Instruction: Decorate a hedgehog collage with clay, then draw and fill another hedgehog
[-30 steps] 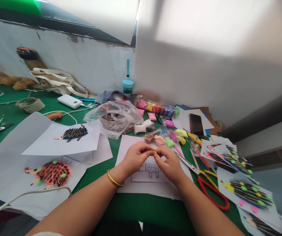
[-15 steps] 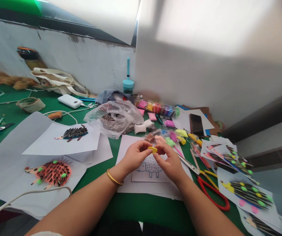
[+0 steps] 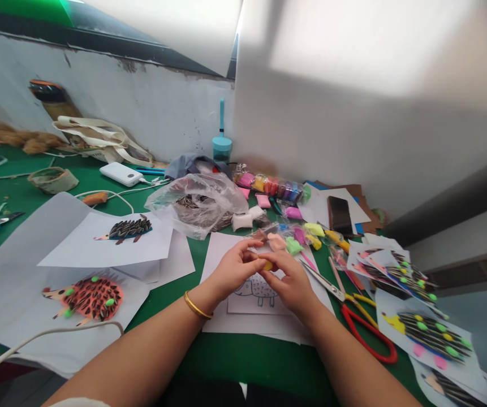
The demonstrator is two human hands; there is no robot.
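A small piece of yellow modelling clay (image 3: 267, 265) is pinched between the fingertips of both hands. My left hand (image 3: 235, 268) closes on its left side, a gold bangle around the wrist. From the right, my right hand (image 3: 291, 278) grips the same piece, its fingers partly covering it. Just below the hands lies a sheet with a line drawing of a sheep (image 3: 262, 289), on top of larger white paper (image 3: 218, 323). The right hand hides part of the drawing.
Red-handled scissors (image 3: 366, 333) lie to the right, beside stacked hedgehog pictures (image 3: 432, 333). Behind the hands are clay packets (image 3: 277, 242) and a plastic bag of seeds (image 3: 203, 200). Two seed hedgehogs (image 3: 93, 299) on paper, a cable (image 3: 56, 332) and a power bank (image 3: 120, 174) are left.
The fingers have closed further around the yellow clay, so less of it shows. My right hand has shifted slightly left, nearer the left fingertips.
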